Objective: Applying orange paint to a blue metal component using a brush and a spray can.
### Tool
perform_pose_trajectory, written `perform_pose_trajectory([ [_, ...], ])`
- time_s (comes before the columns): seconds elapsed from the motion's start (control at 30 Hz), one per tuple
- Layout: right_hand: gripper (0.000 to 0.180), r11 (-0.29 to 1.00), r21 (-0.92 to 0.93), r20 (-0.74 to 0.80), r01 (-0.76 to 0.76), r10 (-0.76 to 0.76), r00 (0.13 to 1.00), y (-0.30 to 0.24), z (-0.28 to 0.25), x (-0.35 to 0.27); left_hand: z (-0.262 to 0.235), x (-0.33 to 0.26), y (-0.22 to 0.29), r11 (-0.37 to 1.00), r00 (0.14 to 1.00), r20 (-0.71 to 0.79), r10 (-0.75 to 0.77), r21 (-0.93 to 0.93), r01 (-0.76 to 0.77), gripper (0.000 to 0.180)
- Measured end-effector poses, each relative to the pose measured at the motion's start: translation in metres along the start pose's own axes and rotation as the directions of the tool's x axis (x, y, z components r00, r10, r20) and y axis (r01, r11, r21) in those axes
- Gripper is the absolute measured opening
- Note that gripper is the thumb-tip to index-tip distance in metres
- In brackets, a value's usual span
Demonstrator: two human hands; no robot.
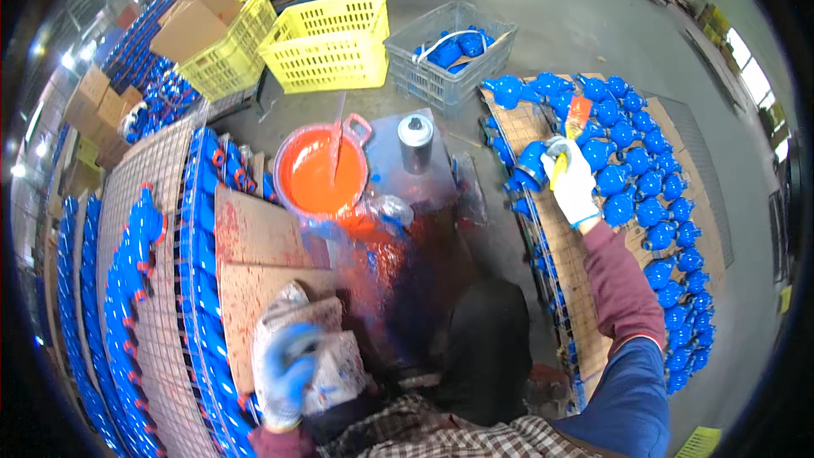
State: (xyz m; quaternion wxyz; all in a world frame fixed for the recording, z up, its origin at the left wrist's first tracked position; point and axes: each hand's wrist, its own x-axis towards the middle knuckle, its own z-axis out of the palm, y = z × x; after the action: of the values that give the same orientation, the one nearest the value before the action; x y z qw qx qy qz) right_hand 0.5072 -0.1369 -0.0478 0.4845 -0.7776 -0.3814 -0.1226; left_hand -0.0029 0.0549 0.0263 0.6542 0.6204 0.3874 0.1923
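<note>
Closed around a yellow-handled, red-orange-headed brush (578, 115), the white-gloved right grip (573, 187) reaches over the near edge of the right-hand stand, its fingers up against a blue fitting (532, 161); whether they also hold that fitting, I cannot tell. The left grip (290, 369), in a blue-and-white glove, is blurred, its fingers curled by the person's lap; how far open it is cannot be told. Biggest of all is the stand, topped with brown cardboard (561, 233) and crowded with rows of blue fittings (624, 135). On the left, a wire mesh rack (161, 309) carries more blue pieces (123, 288) with red ends. Ahead stand two yellow crates (326, 49), one bearing cardboard boxes (193, 25), and a grey crate (428, 89) with blue pieces inside. Red-splattered cardboard sheets (261, 229) lie beside the left rack. Smaller is the bucket (279, 176) of orange-red paint (314, 182), next to a stained surface (386, 153). A spotted cloth (339, 373) lies next to the left grip. On the surface, a grey spray can (415, 146) with a white top stands upright; a slim, paint-coated stick (337, 148) leans in the bucket.
</note>
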Motion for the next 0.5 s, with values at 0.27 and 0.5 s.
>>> perform_pose_trajectory([
  [0.27,0.018,0.333,0.847,0.183,-0.415,0.551,0.815,-0.228,-0.030,-0.087,0.154,0.016,-0.025,0.854,0.759,0.643,0.104,-0.448,0.263,0.073],
  [0.5,0.013,-0.156,0.879,0.449,-0.451,0.593,0.669,-0.343,0.026,-0.168,0.102,0.010,-0.035,0.509,0.901,0.162,0.401,-0.858,-0.072,0.070],
])
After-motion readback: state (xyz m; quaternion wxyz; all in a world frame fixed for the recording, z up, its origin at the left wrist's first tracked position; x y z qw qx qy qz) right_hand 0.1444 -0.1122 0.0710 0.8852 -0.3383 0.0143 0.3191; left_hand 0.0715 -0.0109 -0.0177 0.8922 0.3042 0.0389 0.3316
